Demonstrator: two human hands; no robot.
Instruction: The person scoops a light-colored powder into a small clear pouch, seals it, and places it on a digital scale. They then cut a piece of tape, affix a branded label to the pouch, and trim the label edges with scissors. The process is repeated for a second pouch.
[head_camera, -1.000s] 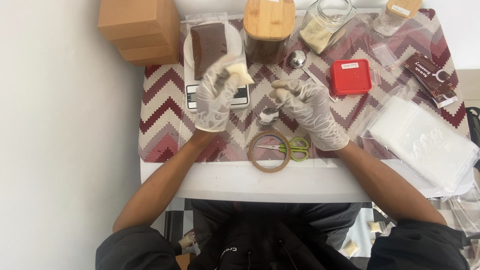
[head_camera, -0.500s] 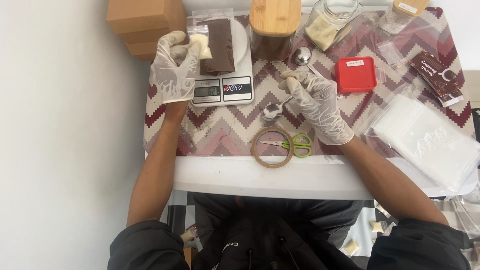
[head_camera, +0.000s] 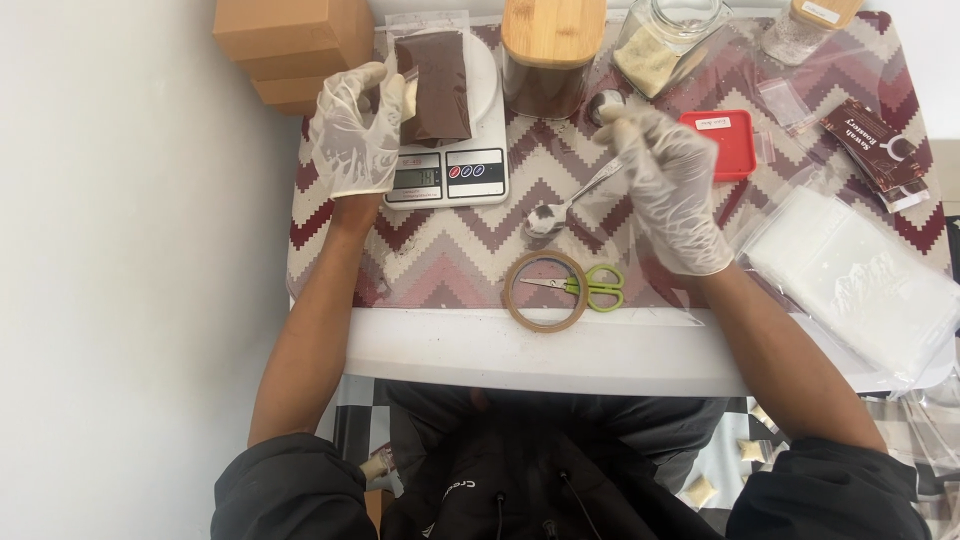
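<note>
Both my hands wear thin white gloves. My left hand (head_camera: 355, 130) is raised at the left edge of a white digital kitchen scale (head_camera: 450, 170) and grips a small pale packet (head_camera: 405, 95) beside the clear bag of dark brown powder (head_camera: 437, 85) lying on the scale. My right hand (head_camera: 670, 180) holds a metal spoon (head_camera: 565, 205) by its handle. The spoon's bowl points down-left, just above the chevron-patterned mat (head_camera: 450, 265).
A roll of brown tape (head_camera: 545, 291) with small green scissors (head_camera: 590, 287) lies near the table's front edge. Behind are stacked cardboard boxes (head_camera: 290, 45), a bamboo-lidded jar (head_camera: 550, 55), a glass jar of pale powder (head_camera: 665, 45), a red box (head_camera: 718, 142) and a stack of clear bags (head_camera: 860, 285).
My left hand has carried the pale packet from the mat's middle up to the scale's left side. My right hand has shifted slightly and keeps the spoon.
</note>
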